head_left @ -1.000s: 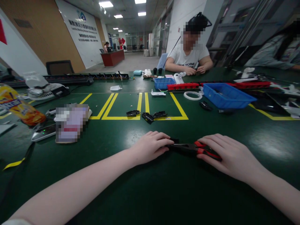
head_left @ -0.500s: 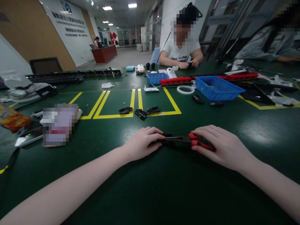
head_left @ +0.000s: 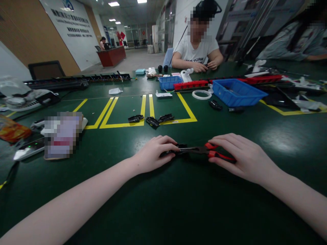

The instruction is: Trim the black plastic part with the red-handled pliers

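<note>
My right hand (head_left: 236,154) grips the red-and-black handles of a pair of long-nose pliers (head_left: 198,149), whose jaws point left. My left hand (head_left: 159,149) is closed on a small black plastic part (head_left: 182,146) low over the green table. The tips of the pliers meet this part beside my left fingertips; exactly what they pinch is hidden. Beyond my hands lie similar black parts, one (head_left: 136,118) on the left and another pair, of which the nearer (head_left: 152,121) is tilted, along the yellow tape.
A blue bin (head_left: 238,98) and a white ring (head_left: 201,95) stand farther back, near a red rail (head_left: 191,85). At left are a phone (head_left: 63,136) and a white device (head_left: 28,149). Across the table a person (head_left: 196,51) handles something small and dark.
The view has shifted slightly, so the table's items sit a little higher and farther left. Both hands keep the same hold on the pliers and the black part.
</note>
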Available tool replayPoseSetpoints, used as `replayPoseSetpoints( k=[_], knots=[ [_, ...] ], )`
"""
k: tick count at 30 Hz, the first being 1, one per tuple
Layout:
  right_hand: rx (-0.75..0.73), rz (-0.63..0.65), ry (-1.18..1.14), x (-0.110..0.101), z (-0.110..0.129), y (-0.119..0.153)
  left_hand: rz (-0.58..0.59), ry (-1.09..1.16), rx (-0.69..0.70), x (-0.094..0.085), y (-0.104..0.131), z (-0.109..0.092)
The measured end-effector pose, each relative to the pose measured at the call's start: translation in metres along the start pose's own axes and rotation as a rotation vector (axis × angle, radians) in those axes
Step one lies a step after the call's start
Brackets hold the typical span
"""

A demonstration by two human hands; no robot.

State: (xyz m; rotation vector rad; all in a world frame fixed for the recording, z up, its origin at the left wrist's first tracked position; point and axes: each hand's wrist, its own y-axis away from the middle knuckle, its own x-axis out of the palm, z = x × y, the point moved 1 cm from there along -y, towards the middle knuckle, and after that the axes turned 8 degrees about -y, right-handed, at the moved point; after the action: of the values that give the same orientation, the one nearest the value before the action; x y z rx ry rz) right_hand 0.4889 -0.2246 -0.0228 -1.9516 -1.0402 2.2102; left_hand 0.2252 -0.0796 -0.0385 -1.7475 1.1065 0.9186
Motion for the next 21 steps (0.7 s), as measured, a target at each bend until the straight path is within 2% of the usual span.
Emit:
replayPoseSetpoints(
  k=[21],
  knots=[
    [-0.028,0.035,0.037,0.0019,0.0023,-0.0009,-0.002,-0.025,0.016,0.0007,0.0006,0.0003]
  ],
)
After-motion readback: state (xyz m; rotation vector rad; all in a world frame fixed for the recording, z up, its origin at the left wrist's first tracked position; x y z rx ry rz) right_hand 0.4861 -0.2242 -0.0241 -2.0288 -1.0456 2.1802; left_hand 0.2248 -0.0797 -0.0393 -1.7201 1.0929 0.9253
